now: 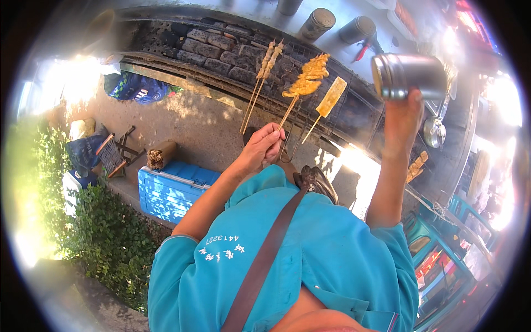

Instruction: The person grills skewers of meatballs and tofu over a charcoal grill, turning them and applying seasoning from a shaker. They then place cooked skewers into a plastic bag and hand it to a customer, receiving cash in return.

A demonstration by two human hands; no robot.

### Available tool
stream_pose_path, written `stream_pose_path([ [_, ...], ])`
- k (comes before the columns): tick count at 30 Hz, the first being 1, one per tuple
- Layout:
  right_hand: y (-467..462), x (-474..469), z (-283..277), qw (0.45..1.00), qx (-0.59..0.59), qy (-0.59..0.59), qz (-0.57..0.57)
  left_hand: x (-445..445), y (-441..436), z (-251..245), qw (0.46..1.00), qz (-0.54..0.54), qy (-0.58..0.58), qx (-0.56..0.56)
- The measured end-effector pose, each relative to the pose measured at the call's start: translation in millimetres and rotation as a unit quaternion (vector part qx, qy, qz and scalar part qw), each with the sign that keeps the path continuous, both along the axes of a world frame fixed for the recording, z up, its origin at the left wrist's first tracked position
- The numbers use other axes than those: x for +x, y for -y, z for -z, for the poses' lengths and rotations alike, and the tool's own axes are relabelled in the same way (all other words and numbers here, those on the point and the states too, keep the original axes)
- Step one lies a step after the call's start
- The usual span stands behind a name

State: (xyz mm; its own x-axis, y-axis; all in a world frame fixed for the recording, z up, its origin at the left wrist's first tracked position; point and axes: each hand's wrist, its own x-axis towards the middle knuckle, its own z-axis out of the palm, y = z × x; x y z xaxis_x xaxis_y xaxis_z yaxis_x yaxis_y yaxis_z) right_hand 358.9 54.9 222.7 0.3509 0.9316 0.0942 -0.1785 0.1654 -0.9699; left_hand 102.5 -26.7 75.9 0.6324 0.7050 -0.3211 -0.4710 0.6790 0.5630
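Note:
In my left hand (pixel 265 143) are the thin sticks of a skewer of wavy, yellow-coated food (pixel 309 76), its loaded end above the charcoal grill (pixel 290 66). My right hand (pixel 400 118) grips a metal shaker canister (pixel 410 76), raised and lying on its side, its ringed end facing left. Between the hands, a skewer with a flat rectangular yellow slab (pixel 332 97) rests over the grill's wire mesh. Two slim meat skewers (pixel 269 62) lie side by side to the left, their bare sticks jutting past the front edge.
Dark briquettes (pixel 220 45) fill the grill's left part. Lidded metal canisters (pixel 318 23) and a red-handled tool (pixel 363 52) stand behind it. A blue storage box (pixel 176 191), folding stool (pixel 112 155) and bushes (pixel 112 232) are at lower left; teal chairs (pixel 439 249) at right.

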Motion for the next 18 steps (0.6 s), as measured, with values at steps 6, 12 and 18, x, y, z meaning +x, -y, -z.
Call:
stream_pose_path([
  [6, -10, -25, 46, 0.993, -0.045, -0.076, -0.079, 10, 11, 52, 0.967, -0.009, 0.175, -0.184],
  [12, -24, -40, 67, 0.993, -0.037, -0.055, -0.097, 9, 19, 72, 0.987, -0.026, 0.043, -0.155],
  [18, -28, -33, 75, 0.995, -0.074, 0.005, -0.067, 2, 34, 83, 0.991, -0.023, -0.019, -0.133],
])
